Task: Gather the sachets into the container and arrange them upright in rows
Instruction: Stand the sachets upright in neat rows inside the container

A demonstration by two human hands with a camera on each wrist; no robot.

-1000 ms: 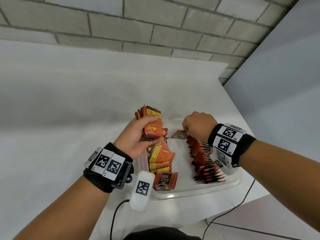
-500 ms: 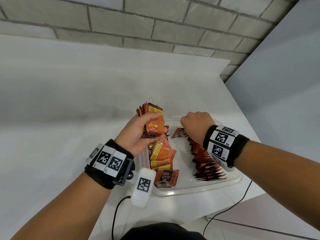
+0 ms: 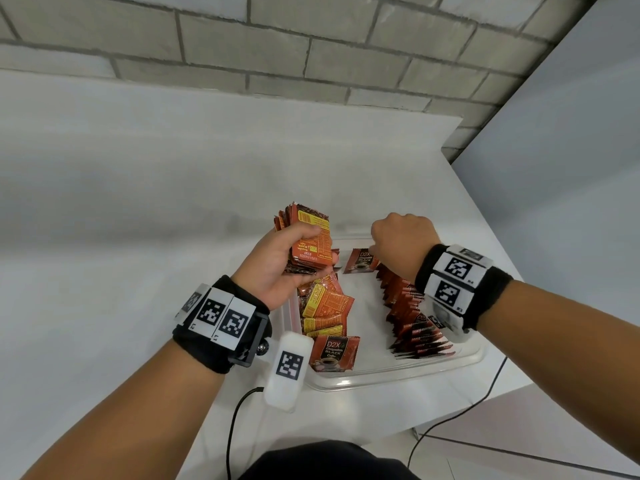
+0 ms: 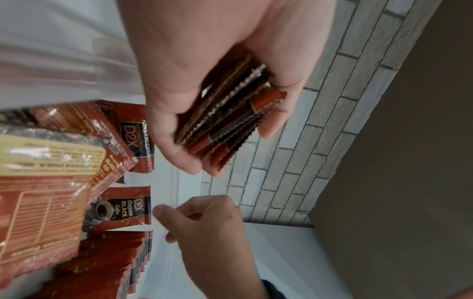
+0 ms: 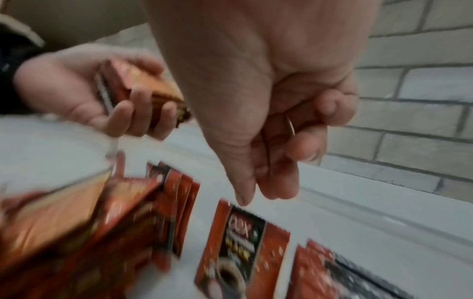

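Grey brick wall (image 3: pixel 311 39) backs a white tabletop (image 3: pixel 138 209), where a clear plastic container (image 3: pixel 464 358) sits at the near right corner. The left hand (image 3: pixel 277 268) is raised over the container's left side, palm turned inward, thumb and fingers wrapped around a thick stack of sachets (image 3: pixel 308 244) held on edge. The right hand (image 3: pixel 398 237) reaches in from the right with its wrist bent downward, knuckles up, fingers curled; its thumb (image 5: pixel 243 194) points down just above a single sachet (image 3: pixel 360 261) lying flat on the container floor, and whether they touch is unclear. A row of sachets (image 3: pixel 412 320) leans along the right side; loose sachets (image 3: pixel 325 313) lie piled on the left.
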